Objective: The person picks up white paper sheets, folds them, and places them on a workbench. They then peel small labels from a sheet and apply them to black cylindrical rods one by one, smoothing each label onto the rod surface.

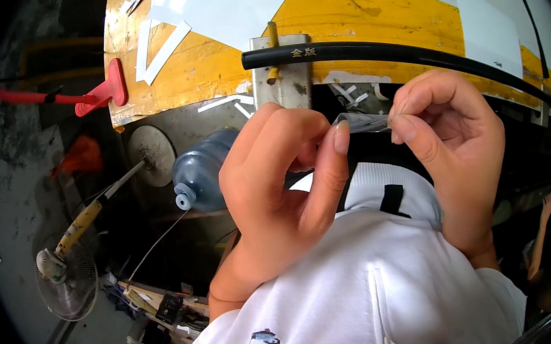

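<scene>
Film (366, 123), clear, bridges the pinching left hand (266, 176) and right hand (460, 136).

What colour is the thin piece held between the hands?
The thin piece looks clear and see-through, in the head view.

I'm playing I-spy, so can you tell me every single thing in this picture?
Thin plastic-looking piece: one, clear, centre
Flat yellow tabletop: one, yellow, top
Flat white paper sheets: several, white, tabletop
Narrow white paper strips: several, white, on and below tabletop
Long black bar: one, black, along the tabletop's near edge
Silver metal block: one, silver, under the bar's left end
Red T-shaped handle: one, red, at the tabletop's left edge
Blue plastic jug: one, blue, below the tabletop
Yellow-poled wire-caged fan: one, yellow and grey, left
Clutter: uncounted, mixed colours, lower left
White cloth shirt: one, white, bottom
Left hand: one, bare, centre
Right hand: one, bare, right of centre
</scene>
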